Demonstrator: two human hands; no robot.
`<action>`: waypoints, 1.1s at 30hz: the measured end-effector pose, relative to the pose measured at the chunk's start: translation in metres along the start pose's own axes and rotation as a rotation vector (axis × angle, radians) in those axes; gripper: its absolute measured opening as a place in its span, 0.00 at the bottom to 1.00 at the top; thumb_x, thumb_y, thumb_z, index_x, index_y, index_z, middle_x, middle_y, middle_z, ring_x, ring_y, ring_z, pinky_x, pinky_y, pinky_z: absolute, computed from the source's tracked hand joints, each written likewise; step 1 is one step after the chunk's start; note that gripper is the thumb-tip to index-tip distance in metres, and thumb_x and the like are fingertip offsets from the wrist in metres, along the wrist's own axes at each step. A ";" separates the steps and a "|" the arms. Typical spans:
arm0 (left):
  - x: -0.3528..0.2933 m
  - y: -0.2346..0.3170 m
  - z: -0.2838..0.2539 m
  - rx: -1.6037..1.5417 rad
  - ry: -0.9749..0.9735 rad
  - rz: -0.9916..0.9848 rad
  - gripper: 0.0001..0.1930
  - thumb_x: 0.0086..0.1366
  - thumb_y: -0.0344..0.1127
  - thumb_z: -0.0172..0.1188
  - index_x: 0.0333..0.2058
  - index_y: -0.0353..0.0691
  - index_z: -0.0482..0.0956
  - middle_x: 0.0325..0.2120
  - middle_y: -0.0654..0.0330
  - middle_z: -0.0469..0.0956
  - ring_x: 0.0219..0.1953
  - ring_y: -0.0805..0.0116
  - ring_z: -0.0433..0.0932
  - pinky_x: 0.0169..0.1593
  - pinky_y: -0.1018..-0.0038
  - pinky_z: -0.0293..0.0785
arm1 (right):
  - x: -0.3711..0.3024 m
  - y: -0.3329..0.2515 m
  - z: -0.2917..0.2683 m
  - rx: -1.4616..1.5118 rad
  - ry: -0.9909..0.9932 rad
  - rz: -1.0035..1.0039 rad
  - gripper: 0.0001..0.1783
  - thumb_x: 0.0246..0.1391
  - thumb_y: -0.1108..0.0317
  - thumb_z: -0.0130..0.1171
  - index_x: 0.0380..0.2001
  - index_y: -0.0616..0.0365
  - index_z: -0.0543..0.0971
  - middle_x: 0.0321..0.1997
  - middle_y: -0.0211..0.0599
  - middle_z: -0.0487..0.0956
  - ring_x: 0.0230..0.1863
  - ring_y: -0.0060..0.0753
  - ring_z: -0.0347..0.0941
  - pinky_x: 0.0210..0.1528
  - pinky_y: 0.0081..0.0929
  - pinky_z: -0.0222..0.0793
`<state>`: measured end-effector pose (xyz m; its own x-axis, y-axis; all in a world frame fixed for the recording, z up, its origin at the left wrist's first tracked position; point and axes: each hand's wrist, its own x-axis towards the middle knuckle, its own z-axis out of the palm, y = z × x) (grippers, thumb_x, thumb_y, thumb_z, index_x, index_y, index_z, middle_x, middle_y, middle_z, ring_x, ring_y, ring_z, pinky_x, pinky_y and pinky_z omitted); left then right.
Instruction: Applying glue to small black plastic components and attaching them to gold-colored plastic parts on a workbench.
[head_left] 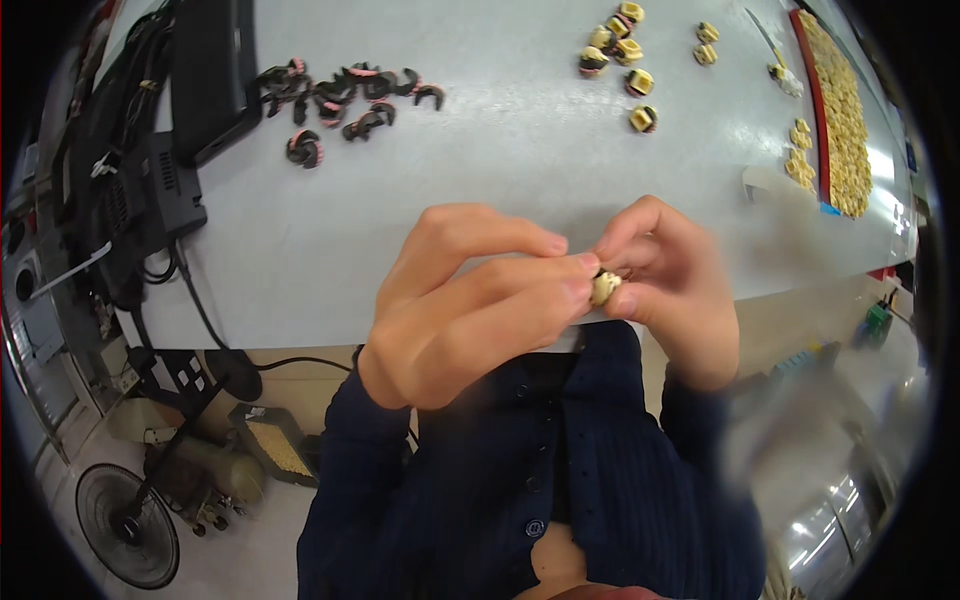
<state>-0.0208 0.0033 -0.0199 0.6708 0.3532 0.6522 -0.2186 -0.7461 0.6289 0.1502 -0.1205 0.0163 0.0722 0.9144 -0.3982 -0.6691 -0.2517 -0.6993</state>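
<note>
One view only, worn on the head and looking steeply down; it sits very near the left hand (470,300) and right hand (665,285), which fill the middle of the picture; the pale surface (500,160) stretches away toward the top edge, its straight edges bending at the dark round rim; the person's own dark-sleeved front lies at the lower edge, with the floor and a fan (125,525) far below at lower left.

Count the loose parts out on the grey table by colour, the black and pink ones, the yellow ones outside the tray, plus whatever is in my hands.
Black and pink curved parts: about 10, overlapping, so not exact
Yellow parts loose on the table: about 12
Cream part pinched between left hand and right hand: 1
Total: about 23, leaving out the full red-edged tray
</note>
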 end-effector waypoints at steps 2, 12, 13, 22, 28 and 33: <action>0.002 0.001 0.003 0.003 0.035 -0.011 0.32 0.45 0.24 0.77 0.48 0.37 0.70 0.35 0.55 0.85 0.39 0.59 0.78 0.33 0.70 0.75 | -0.002 0.000 0.000 -0.071 0.028 -0.037 0.18 0.52 0.85 0.62 0.47 0.71 0.74 0.43 0.47 0.82 0.46 0.32 0.80 0.51 0.26 0.76; -0.003 -0.006 -0.061 0.683 0.263 -0.383 0.13 0.52 0.22 0.69 0.38 0.35 0.82 0.38 0.57 0.82 0.41 0.60 0.79 0.47 0.69 0.74 | -0.002 -0.011 -0.029 -0.769 0.470 -0.493 0.12 0.56 0.82 0.58 0.44 0.72 0.79 0.40 0.40 0.80 0.41 0.28 0.75 0.50 0.22 0.69; -0.005 -0.007 -0.067 0.726 0.276 -0.505 0.12 0.54 0.22 0.68 0.39 0.35 0.83 0.38 0.57 0.82 0.42 0.61 0.79 0.48 0.70 0.73 | 0.000 -0.012 -0.031 -0.845 0.498 -0.512 0.12 0.56 0.82 0.57 0.44 0.72 0.79 0.39 0.38 0.79 0.40 0.27 0.74 0.49 0.22 0.68; -0.006 -0.016 -0.072 0.657 0.240 -0.596 0.13 0.55 0.25 0.68 0.41 0.34 0.83 0.38 0.56 0.82 0.41 0.62 0.78 0.48 0.71 0.73 | 0.010 -0.015 -0.034 -0.934 0.710 -0.579 0.07 0.58 0.79 0.58 0.39 0.69 0.80 0.36 0.33 0.79 0.37 0.22 0.73 0.46 0.18 0.68; -0.005 -0.017 -0.072 0.657 0.237 -0.598 0.14 0.54 0.25 0.69 0.40 0.35 0.83 0.37 0.56 0.82 0.40 0.62 0.79 0.46 0.72 0.73 | 0.015 -0.011 -0.029 -1.023 0.698 -0.624 0.03 0.58 0.78 0.58 0.35 0.67 0.79 0.33 0.31 0.78 0.34 0.19 0.71 0.41 0.15 0.66; -0.007 -0.017 -0.071 0.652 0.235 -0.593 0.14 0.54 0.24 0.69 0.40 0.35 0.83 0.36 0.57 0.81 0.39 0.64 0.78 0.45 0.73 0.73 | 0.015 -0.006 -0.033 -1.016 0.673 -0.661 0.03 0.56 0.80 0.59 0.35 0.67 0.79 0.34 0.31 0.78 0.34 0.19 0.70 0.39 0.15 0.65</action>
<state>-0.0718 0.0534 -0.0049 0.3679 0.8335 0.4123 0.6078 -0.5511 0.5717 0.1796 -0.1157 -0.0047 0.6947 0.6992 0.1690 0.4337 -0.2197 -0.8739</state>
